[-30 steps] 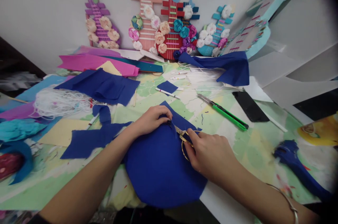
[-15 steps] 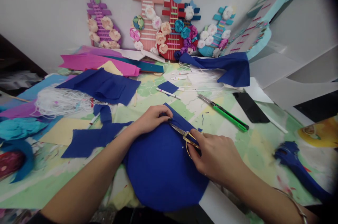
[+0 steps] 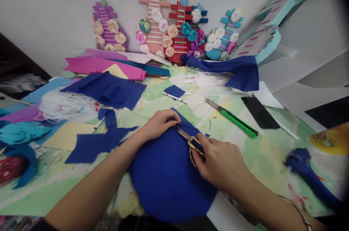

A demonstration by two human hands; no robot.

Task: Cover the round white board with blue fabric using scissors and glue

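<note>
A rounded blue piece, covered in paper or cloth, lies at the table's near edge. Along its far edge runs a loose blue flap. My left hand pinches this edge between thumb and fingers, its wrist over the piece's left side. In my right hand are scissors with gold-coloured handles, thumb and fingers closed around the loops. The blades point up and left at the flap, their tips close to my left thumb. Whether the blades are fully closed is hard to see.
A green utility knife and a black phone lie to the right. Blue scraps and white string are at left. Several flower-decorated guitar shapes lean on the wall. A blue-wrapped tool sits far right.
The scissors have shifted slightly left and down relative to my left hand's grip on the edge. The whole view has tilted a little; both hands keep their holds.
</note>
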